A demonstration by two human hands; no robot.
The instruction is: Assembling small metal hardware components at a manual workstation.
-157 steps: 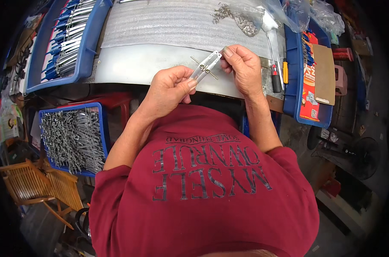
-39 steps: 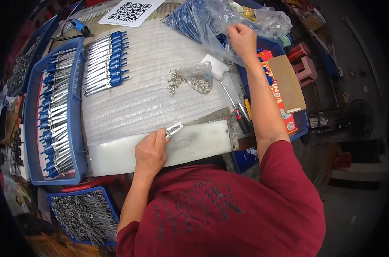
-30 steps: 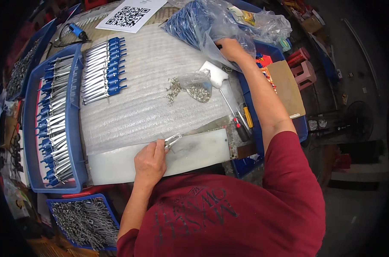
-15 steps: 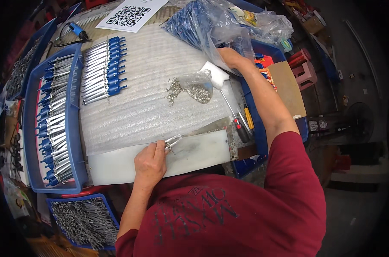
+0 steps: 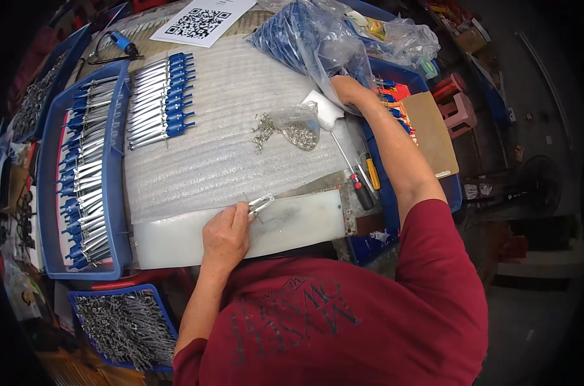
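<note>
My left hand point(image 5: 226, 237) is closed on a silver drawing compass point(image 5: 260, 204), its two legs and a thin cross rod showing past the fingertips, above a pale white board point(image 5: 305, 222) at the table's near edge. My right hand point(image 5: 347, 90) is at the far right, inside the mouth of a clear plastic bag point(image 5: 334, 51) full of blue plastic parts point(image 5: 285, 32). Plastic and the parts hide its fingers. Several silver compasses with blue heads point(image 5: 157, 103) lie side by side on the foam sheet point(image 5: 208, 161), left of the bag.
A blue tray point(image 5: 119, 193) of similar compasses stands at left, above a crate point(image 5: 121, 328) of metal parts. Small screws point(image 5: 298, 136) spill from a bag near a white block point(image 5: 323, 109). Screwdrivers point(image 5: 363, 192) lie at right beside a blue bin point(image 5: 456, 193).
The view has shifted slightly. My left hand keeps the compass over the white board, and my right hand stays in the bag, its plastic shifting a little around the wrist.
</note>
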